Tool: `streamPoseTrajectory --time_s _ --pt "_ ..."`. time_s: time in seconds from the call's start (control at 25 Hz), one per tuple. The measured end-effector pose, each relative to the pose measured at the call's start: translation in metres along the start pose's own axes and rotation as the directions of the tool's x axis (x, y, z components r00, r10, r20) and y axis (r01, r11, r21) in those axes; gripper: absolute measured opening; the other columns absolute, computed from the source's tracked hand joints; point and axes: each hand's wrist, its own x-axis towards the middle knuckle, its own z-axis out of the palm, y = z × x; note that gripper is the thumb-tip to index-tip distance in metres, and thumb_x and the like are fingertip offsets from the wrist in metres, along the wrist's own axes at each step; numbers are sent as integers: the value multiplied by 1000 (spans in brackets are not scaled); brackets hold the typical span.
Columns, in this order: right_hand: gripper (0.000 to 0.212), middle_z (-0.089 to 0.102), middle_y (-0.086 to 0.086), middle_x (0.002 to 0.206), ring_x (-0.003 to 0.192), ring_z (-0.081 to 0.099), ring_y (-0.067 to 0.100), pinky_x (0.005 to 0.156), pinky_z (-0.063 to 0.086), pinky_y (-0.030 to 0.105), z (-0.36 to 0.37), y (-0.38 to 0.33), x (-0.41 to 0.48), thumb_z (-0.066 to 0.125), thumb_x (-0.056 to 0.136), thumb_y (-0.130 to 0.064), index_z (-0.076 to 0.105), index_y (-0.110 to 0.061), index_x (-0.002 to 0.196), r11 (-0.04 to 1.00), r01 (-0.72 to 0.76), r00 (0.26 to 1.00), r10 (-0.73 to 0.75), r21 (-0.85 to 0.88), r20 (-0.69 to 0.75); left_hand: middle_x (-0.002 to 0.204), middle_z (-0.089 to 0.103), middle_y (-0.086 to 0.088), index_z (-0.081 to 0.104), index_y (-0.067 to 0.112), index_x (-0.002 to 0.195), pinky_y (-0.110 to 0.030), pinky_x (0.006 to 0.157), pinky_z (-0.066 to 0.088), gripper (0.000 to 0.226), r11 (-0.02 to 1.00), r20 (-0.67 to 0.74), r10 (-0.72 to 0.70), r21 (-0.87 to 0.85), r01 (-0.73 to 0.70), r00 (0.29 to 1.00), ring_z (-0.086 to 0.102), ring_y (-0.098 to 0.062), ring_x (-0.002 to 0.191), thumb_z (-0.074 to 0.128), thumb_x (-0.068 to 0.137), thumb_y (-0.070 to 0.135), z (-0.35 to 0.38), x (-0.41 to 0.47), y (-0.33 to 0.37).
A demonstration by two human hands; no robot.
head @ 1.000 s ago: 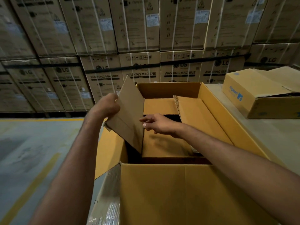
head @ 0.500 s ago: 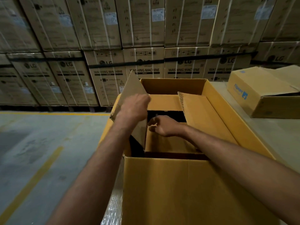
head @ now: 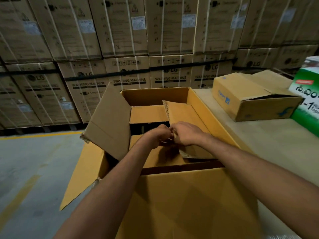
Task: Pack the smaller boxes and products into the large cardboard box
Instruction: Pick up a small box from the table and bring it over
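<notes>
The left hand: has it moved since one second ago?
Yes. The left hand left the upright cardboard flap and moved right, to the middle of the large cardboard box, beside the right hand.

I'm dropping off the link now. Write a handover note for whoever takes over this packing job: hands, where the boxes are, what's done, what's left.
Left hand and right hand: fingers curled, meeting over the middle of the large cardboard box; what they grip is hidden.
Inner box inside it: left flap stands up, right flap leans inward with its edge at the right hand, far flap lies flat.
On the table to the right: smaller box and green-and-white carton, not packed.
Done: inner box is in. Left: probably fold its flaps, then load the other two.
</notes>
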Motion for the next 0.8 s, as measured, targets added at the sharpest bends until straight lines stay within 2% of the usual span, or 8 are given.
streamPoseTrajectory --time_s 0.12,0.2,0.28,0.44,0.56,0.64,0.72,0.8 --pt "32 64 -4 100 89 61 15 70 53 32 -27 9 -9 73 90 -36 63 -24 118 988 -58 990 75 145 -116 96 69 -7 66 5 119 -30 77 58 25 980 -14 50 -191 -52 999 67 -18 85 45 106 12 5 -2 23" --pt "20 68 -3 92 85 65 14 71 57 32 -50 23 -16 71 92 -36 69 -23 107 969 -93 976 134 230 -170 103 73 -10 65 9 124 -33 84 61 28 944 15 126 -310 -115 992 73 -20 91 44 107 12 12 -3 40" --pt "24 72 -1 98 87 67 14 79 61 36 -74 41 -25 71 92 -32 72 -21 114 952 -115 949 189 282 -251 118 71 -13 62 13 132 -40 93 59 33 914 71 226 -359 -187 971 73 -24 105 42 106 8 27 -5 57" --pt "46 68 6 121 106 63 25 81 52 35 -103 86 -45 72 89 -17 63 -19 134 956 -292 868 282 39 -408 153 48 -2 40 20 154 -33 90 50 55 924 286 374 -38 -380 882 56 -20 107 46 103 1 77 -10 85" --pt "44 64 11 124 113 60 32 77 46 36 -100 115 -56 71 90 -15 61 -16 133 918 -390 851 327 -78 -410 167 20 -2 15 32 162 -43 116 33 75 894 396 326 165 -416 858 32 -25 145 49 102 1 110 -10 89" --pt "40 58 12 128 118 54 32 83 48 41 -93 121 -58 70 92 -19 61 -16 131 898 -407 853 309 -165 -422 170 8 1 6 36 162 -45 122 20 83 859 414 344 223 -460 843 11 -26 155 50 102 1 117 -7 85" --pt "38 54 12 134 126 47 32 96 44 47 -87 117 -55 72 91 -23 64 -18 127 854 -441 847 294 -276 -443 170 6 2 6 33 163 -45 123 19 82 857 423 326 245 -453 845 9 -26 155 52 102 3 115 -4 79" --pt "38 52 12 138 130 43 32 107 37 48 -81 105 -50 77 86 -26 68 -19 122 812 -434 850 225 -392 -476 168 16 -2 14 28 163 -42 120 25 76 867 412 264 295 -402 872 19 -26 153 56 102 9 105 0 74"
